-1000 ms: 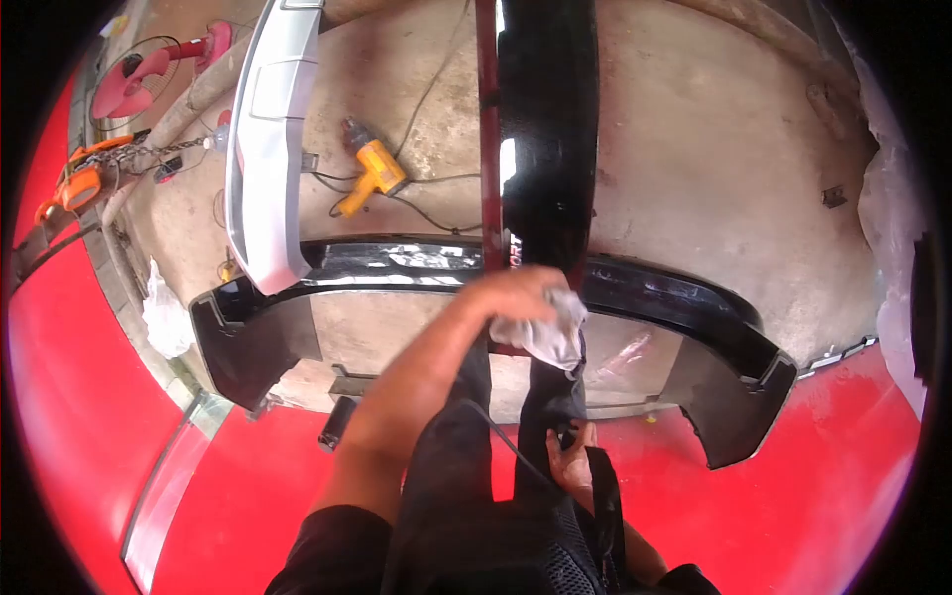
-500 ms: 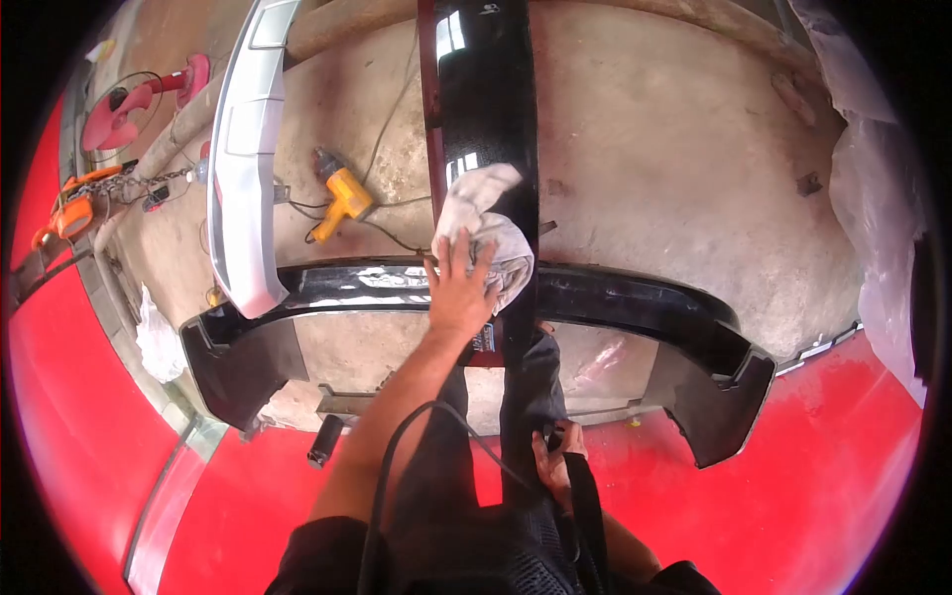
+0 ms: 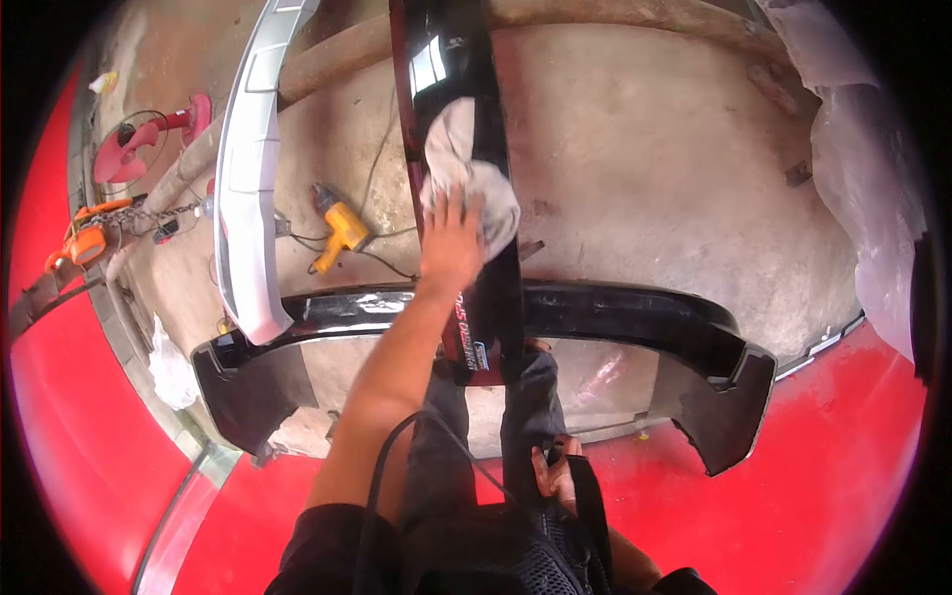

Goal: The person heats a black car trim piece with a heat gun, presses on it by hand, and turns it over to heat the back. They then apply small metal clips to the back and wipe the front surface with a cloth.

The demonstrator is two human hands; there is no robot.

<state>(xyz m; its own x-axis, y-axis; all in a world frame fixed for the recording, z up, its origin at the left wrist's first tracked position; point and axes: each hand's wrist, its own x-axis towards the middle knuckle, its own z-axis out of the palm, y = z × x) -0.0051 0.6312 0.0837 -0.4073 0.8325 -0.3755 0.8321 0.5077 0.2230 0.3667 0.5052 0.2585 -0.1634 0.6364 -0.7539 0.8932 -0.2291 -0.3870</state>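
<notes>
My left hand (image 3: pixel 453 243) lies flat on a crumpled whitish cloth (image 3: pixel 493 195), pressing it against a long glossy black panel (image 3: pixel 433 94). Its fingers are stretched out and point away from me. Printed lettering and a small blue label (image 3: pixel 480 356) show near the panel's near end. Down by my right leg, my right hand (image 3: pixel 560 480) is closed beside a black strap (image 3: pixel 589 511); something dark is in its fingers, too hidden to name. Beneath the panel, a curved black car bumper (image 3: pixel 615 309) lies crosswise.
A silver-white trim piece (image 3: pixel 248 188) stands at the left. On the concrete lies a yellow power tool (image 3: pixel 342 230) with a cord. Further left are a pink fan (image 3: pixel 127 154) and an orange chain hoist (image 3: pixel 87 244). Plastic sheeting (image 3: pixel 865 188) hangs at the right.
My left hand and the cloth have slid away from me along the black panel, uncovering lettering near its end. The whole view has shifted slightly. My right hand stays by the strap.
</notes>
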